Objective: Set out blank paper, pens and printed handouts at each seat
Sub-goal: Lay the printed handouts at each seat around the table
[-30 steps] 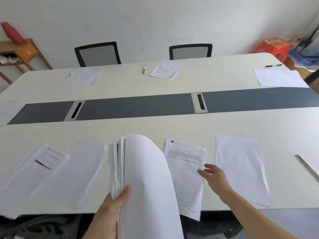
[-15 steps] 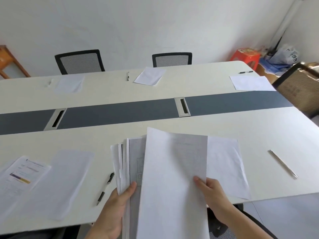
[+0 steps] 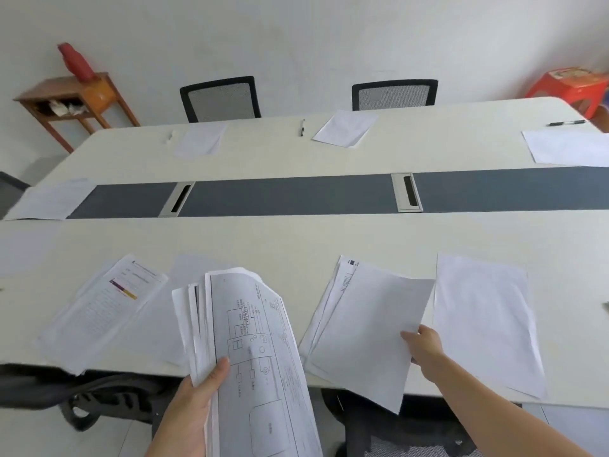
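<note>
The left hand [image 3: 194, 400] grips the handout stack [image 3: 250, 341], thumb on top; the right hand [image 3: 423, 344] pinches the edge of a loose sheet [image 3: 369, 331] extending leftward from its fingers over the seat's pile [image 3: 346, 275]. Lay it flat and square before releasing.

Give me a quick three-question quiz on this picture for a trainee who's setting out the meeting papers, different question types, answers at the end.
1. True or false: the left hand holds a stack of printed sheets with a diagram on top.
2. How many chairs stand at the far side of the table? A one, B two, C four.
3. Which hand grips the loose sheet at the table's near edge?
Key: 1 true; 2 B; 3 the right hand.
</note>
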Demonstrator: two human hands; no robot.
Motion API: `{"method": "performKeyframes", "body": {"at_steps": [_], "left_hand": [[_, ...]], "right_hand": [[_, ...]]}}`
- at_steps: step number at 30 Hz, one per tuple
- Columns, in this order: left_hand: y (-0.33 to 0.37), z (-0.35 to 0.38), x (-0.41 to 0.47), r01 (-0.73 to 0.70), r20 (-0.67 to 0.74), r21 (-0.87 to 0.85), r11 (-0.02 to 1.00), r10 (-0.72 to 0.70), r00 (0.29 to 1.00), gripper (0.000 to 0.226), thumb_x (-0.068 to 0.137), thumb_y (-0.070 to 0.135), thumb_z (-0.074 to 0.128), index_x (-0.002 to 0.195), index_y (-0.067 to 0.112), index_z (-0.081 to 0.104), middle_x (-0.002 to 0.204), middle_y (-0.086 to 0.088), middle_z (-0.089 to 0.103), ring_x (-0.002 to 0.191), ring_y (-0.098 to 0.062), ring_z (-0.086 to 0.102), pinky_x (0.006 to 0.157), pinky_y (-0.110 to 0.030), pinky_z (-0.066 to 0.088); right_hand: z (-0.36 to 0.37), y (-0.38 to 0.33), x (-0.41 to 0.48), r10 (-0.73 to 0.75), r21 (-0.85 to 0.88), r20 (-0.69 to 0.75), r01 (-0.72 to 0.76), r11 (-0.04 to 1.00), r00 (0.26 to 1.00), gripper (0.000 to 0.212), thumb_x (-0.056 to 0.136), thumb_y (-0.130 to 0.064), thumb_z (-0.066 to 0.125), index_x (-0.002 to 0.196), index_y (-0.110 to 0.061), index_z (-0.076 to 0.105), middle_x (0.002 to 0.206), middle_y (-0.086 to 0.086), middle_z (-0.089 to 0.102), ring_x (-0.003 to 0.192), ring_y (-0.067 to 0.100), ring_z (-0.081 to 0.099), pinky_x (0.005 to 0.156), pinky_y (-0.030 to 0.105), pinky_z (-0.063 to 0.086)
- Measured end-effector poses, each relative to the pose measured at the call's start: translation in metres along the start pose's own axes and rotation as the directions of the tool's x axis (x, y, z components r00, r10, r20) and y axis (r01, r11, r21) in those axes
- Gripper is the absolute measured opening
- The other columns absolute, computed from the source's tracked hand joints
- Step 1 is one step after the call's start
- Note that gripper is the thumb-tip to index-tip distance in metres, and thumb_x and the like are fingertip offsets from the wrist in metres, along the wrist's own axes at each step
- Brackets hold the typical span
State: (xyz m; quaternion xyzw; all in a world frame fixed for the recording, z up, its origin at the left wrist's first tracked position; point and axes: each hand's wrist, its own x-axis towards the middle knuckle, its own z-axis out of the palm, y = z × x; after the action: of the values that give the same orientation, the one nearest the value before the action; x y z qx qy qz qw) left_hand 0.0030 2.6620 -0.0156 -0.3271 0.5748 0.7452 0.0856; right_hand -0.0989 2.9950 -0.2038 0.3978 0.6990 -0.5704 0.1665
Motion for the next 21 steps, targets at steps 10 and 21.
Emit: {"method": "performKeyframes", "body": {"at_steps": [10,21], "left_hand": [[-0.022,0.100,-0.011,0.059,0.266,0.110,0.992,-0.086,0.960,0.019,0.089,0.021,0.061,0.107,0.018,0.064,0.094,0.001,0.078,0.100,-0.022,0.067,0.083,-0.039,0.049],[-0.049,0.128,-0.037,0.084,0.225,0.188,0.979,-0.126,0.966,0.069,0.063,0.041,0.082,0.121,0.010,0.062,0.113,-0.008,0.072,0.112,-0.030,0.062,0.107,-0.049,0.040]], "right_hand": [[-0.084,0.029,-0.025,0.052,0.230,0.221,-0.104,0.967,0.974,0.054,0.087,-0.009,0.069,0.136,-0.011,0.045,0.113,0.012,0.068,0.097,0.029,0.071,0.078,0.037,0.057],[-0.075,0.052,-0.020,0.061,-0.129,0.122,-0.045,0.991,0.991,0.043,0.090,-0.027,0.066,0.123,-0.002,0.056,0.106,0.010,0.069,0.083,0.019,0.067,0.069,0.033,0.058]]}}
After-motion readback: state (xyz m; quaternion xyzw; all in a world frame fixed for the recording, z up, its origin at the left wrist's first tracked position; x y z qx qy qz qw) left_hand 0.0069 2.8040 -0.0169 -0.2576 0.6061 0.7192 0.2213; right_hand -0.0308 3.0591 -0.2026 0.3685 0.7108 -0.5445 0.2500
